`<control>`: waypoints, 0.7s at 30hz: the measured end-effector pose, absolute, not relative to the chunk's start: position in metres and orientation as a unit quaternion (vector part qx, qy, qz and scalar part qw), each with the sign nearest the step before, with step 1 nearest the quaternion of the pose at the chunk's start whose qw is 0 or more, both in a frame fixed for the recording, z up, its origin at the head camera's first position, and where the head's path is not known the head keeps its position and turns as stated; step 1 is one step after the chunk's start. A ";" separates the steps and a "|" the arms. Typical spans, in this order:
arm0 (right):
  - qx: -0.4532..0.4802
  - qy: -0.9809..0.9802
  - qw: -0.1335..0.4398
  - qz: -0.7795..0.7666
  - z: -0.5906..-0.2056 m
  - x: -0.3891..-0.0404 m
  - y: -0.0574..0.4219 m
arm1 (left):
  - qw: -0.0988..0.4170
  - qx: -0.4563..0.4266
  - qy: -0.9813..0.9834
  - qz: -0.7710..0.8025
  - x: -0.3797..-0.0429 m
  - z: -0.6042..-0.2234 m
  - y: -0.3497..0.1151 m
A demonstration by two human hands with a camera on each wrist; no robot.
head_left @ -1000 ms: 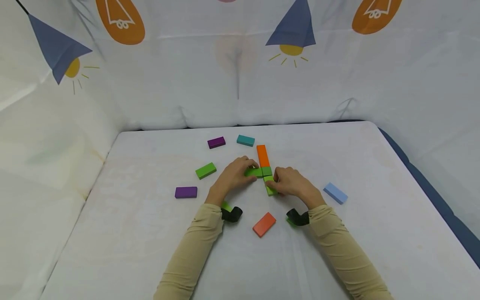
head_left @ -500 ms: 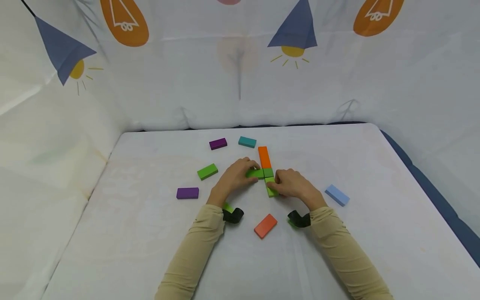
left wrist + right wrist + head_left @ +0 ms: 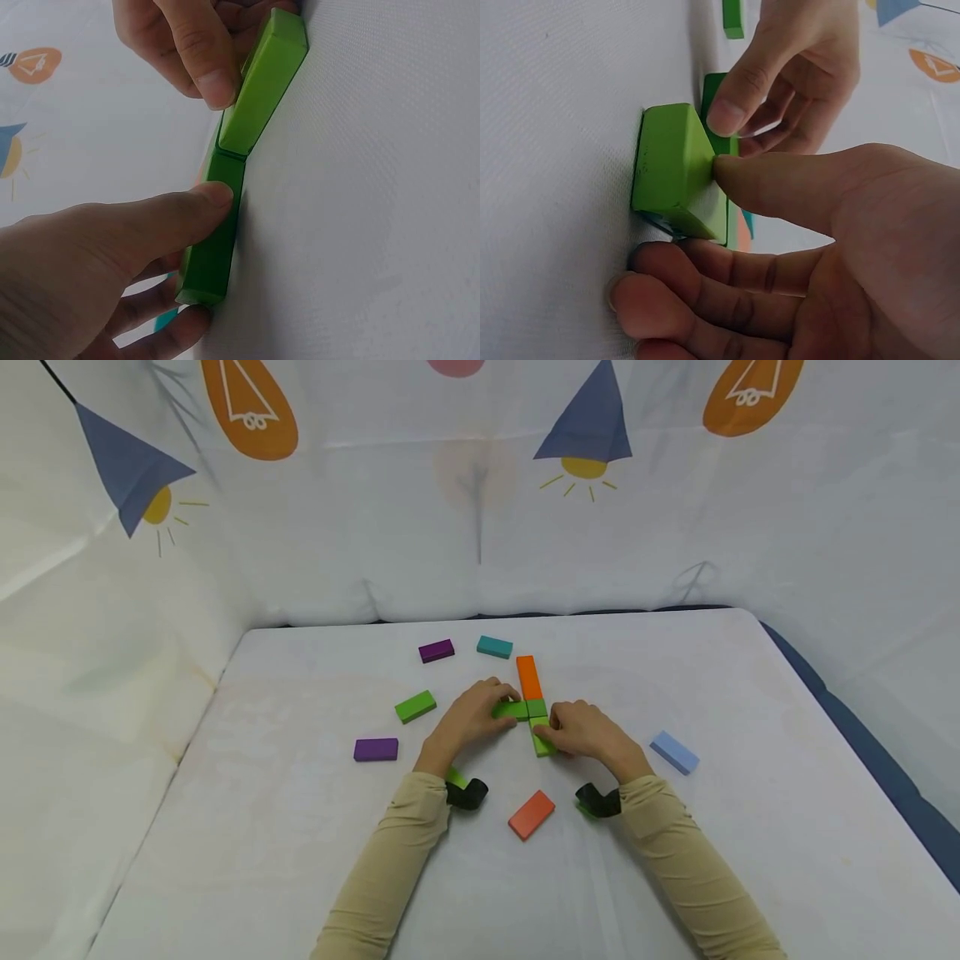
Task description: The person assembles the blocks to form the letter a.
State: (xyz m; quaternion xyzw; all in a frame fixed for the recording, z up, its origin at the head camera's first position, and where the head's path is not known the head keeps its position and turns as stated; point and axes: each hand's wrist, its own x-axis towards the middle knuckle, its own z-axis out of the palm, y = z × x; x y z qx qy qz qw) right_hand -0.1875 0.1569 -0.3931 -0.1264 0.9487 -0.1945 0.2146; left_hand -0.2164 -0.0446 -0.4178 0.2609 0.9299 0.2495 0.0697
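Note:
On the white table, my left hand (image 3: 471, 714) grips a green block (image 3: 512, 710) lying crosswise, its thumb along the near side and fingers behind. My right hand (image 3: 588, 731) pinches a light green block (image 3: 542, 745) between thumb and fingers. In the right wrist view the thumb presses the top of this light green block (image 3: 664, 157), with the fingertips low beside it. A small green block (image 3: 536, 708) sits at the corner between the two held blocks. From it an orange block (image 3: 528, 677) extends away toward the back.
Purple blocks (image 3: 376, 749) (image 3: 437, 651), a green block (image 3: 416, 707) and a teal block (image 3: 494, 647) lie left and behind. A red-orange block (image 3: 532, 815) is in front, a light blue block (image 3: 674, 752) at right. Two more green blocks are partly hidden under the wrists.
The head view has shifted slightly. Both hands keep their hold, and the blocks stay in the same arrangement.

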 end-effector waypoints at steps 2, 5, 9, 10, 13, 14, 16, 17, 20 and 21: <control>-0.128 0.948 0.214 -0.197 -0.393 -0.187 0.157 | 0.067 0.262 0.930 0.249 -0.216 -0.418 -0.045; -0.130 0.948 0.211 -0.198 -0.393 -0.187 0.157 | 0.064 0.264 0.930 0.249 -0.216 -0.417 -0.045; -0.131 0.949 0.207 -0.197 -0.393 -0.187 0.157 | 0.062 0.264 0.929 0.251 -0.216 -0.418 -0.045; -0.131 0.949 0.207 -0.197 -0.393 -0.187 0.157 | 0.063 0.263 0.929 0.252 -0.216 -0.418 -0.045; -0.127 0.949 0.210 -0.198 -0.393 -0.186 0.157 | 0.068 0.261 0.929 0.252 -0.216 -0.419 -0.045; -0.126 0.949 0.211 -0.197 -0.393 -0.186 0.157 | 0.070 0.260 0.929 0.253 -0.216 -0.420 -0.045; -0.126 0.949 0.212 -0.198 -0.393 -0.186 0.156 | 0.072 0.260 0.929 0.254 -0.216 -0.420 -0.045; -0.126 0.949 0.213 -0.197 -0.393 -0.185 0.156 | 0.072 0.260 0.929 0.254 -0.216 -0.420 -0.045; -0.126 0.949 0.211 -0.196 -0.392 -0.185 0.156 | 0.071 0.259 0.929 0.254 -0.216 -0.420 -0.044; -0.126 0.950 0.210 -0.196 -0.392 -0.185 0.156 | 0.070 0.259 0.929 0.253 -0.216 -0.419 -0.044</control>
